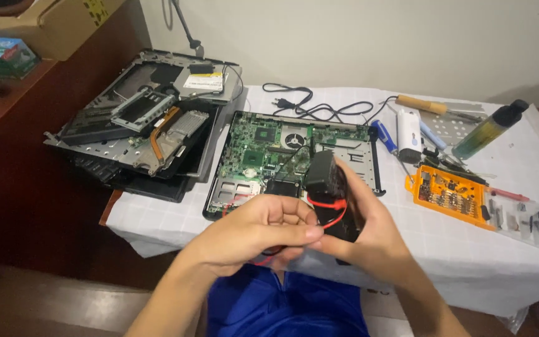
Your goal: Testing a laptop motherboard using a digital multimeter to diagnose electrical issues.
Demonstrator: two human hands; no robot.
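Counter (444, 249): white cloth, open board (282, 153), orange bit tray (450, 195).
Right hand (369, 231): grips black part (327, 178).
Left hand (257, 232): pinches red cable (332, 205).
Risk: a hard tug could tear the cable.

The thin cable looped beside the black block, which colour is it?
Red cable, head view.

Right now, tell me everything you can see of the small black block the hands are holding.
The black block is a small, boxy, matte part, plastic by its look, held tilted above the near edge of the open green circuit board. The right hand grips it from below and behind; the left hand pinches the red and black wires at its base. The red wire loops under it. Its underside is hidden by fingers.
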